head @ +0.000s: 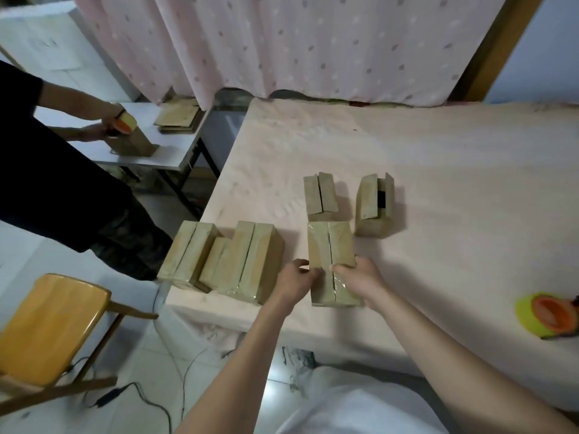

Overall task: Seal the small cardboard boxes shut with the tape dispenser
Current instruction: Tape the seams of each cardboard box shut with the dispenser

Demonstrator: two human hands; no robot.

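Two hands, left (pixel 294 281) and right (pixel 360 278), grip one taped box (pixel 332 261); five others.

3 boxes (pixel 225 261) left of held box (pixel 332 261), 2 boxes (pixel 344 202) behind
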